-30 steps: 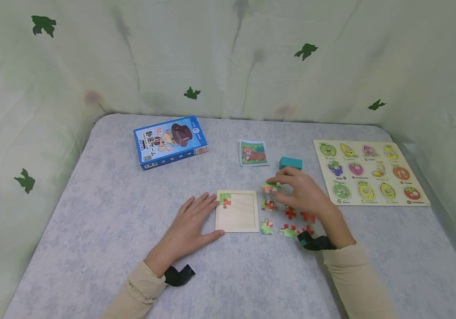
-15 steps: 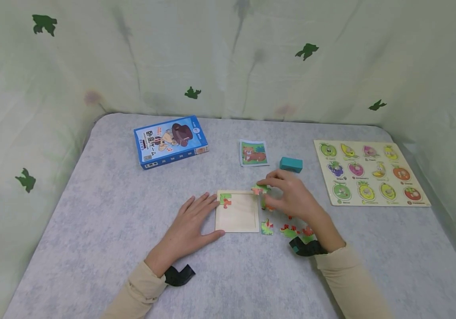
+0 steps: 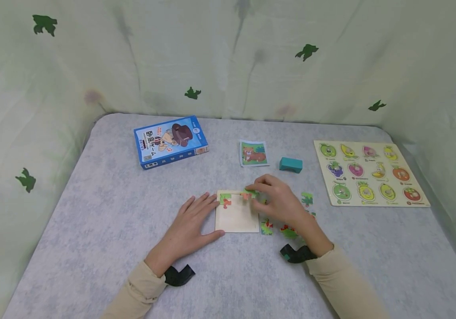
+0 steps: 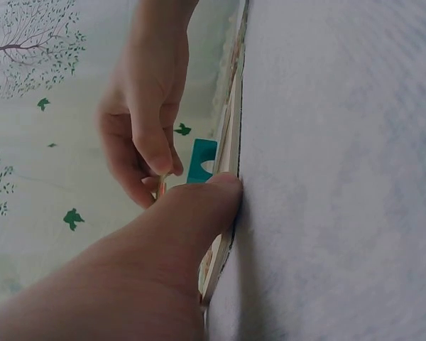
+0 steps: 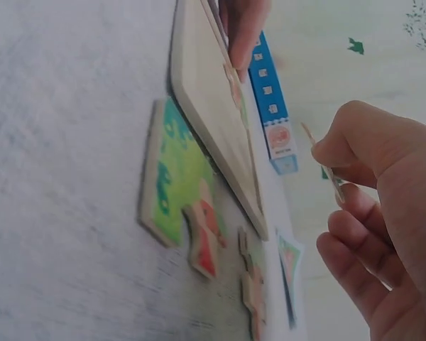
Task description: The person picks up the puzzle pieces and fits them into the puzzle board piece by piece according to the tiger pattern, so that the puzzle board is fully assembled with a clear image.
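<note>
A square wooden puzzle tray lies mid-table, with one green and red puzzle piece in its far left corner. My left hand rests spread at the tray's left edge; in the left wrist view its thumb lies on the near rim. My right hand pinches a jigsaw piece between thumb and fingers, over the tray's far right part. The right wrist view shows that piece edge-on, raised above the tray. Several loose pieces lie right of the tray, some hidden beneath the right hand.
A bear picture card and a teal block lie beyond the tray. At the back left is a blue game box. A fruit puzzle board lies at the right.
My right hand has carried the pinched piece leftward, from above the loose pieces to over the tray. More loose pieces show behind it. My left hand has stayed still.
</note>
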A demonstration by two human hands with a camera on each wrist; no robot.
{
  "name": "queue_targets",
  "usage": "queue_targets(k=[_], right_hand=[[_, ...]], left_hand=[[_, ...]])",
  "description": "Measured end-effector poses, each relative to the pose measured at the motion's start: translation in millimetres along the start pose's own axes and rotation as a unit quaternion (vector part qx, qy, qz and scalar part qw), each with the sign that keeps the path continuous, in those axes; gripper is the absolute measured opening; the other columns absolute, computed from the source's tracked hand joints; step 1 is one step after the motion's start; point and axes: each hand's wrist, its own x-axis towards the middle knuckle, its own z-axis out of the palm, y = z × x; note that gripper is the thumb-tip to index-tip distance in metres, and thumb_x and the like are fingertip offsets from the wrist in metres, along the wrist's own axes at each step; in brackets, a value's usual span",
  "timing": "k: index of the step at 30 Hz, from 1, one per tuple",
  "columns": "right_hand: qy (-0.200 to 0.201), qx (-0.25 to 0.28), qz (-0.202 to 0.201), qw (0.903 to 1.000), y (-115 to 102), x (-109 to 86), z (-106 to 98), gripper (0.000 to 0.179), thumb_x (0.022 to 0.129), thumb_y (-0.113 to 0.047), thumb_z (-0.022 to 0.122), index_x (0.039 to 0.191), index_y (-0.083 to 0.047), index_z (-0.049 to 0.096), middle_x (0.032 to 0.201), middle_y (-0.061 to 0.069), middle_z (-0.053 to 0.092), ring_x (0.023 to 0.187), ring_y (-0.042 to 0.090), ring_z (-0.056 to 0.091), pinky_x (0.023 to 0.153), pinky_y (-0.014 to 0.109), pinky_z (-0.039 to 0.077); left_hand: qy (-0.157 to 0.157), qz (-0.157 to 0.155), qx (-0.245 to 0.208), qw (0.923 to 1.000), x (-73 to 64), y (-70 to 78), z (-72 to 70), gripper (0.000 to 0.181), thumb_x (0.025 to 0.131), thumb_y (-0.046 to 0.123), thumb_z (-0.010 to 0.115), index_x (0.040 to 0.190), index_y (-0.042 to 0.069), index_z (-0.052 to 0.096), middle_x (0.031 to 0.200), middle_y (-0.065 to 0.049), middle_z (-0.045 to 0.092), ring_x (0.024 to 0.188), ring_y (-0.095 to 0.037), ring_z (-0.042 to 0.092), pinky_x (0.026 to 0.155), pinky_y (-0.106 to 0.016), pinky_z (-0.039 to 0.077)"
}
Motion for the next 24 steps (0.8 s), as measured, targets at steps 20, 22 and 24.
queue_targets(k=[20,22,24], right_hand=[[-0.041,0.005,0.045,0.9981,-10.4,4.4,16.7,0.028,0.091,-0.017,0.077,0.119,-0.018,0.078,0.113,0.002,0.066,0.095,0.014,0.061,0.076,0.028,0.056],[-0.046,0.003,0.043,0.9980,-10.6,5.3,18.3,0.026,0.091,-0.017,0.076,0.117,-0.018,0.079,0.112,0.002,0.066,0.092,0.014,0.060,0.073,0.027,0.055],[-0.050,0.002,0.041,0.9979,-10.8,6.1,19.8,0.024,0.092,-0.017,0.076,0.116,-0.017,0.080,0.111,0.003,0.067,0.089,0.014,0.059,0.071,0.025,0.054]], left_hand=[[-0.006,0.000,-0.003,1.0000,0.1,-0.3,-0.3,0.082,0.089,0.052,0.077,0.153,0.007,0.050,0.163,-0.009,0.041,0.156,-0.028,0.029,0.128,-0.056,0.017],[-0.006,0.000,-0.003,1.0000,0.2,-0.5,-0.2,0.082,0.089,0.052,0.077,0.153,0.007,0.050,0.163,-0.009,0.041,0.156,-0.028,0.029,0.128,-0.056,0.017],[-0.006,0.000,-0.002,1.0000,0.2,-0.7,0.0,0.082,0.089,0.052,0.077,0.152,0.007,0.050,0.163,-0.009,0.041,0.156,-0.028,0.029,0.128,-0.056,0.017]])
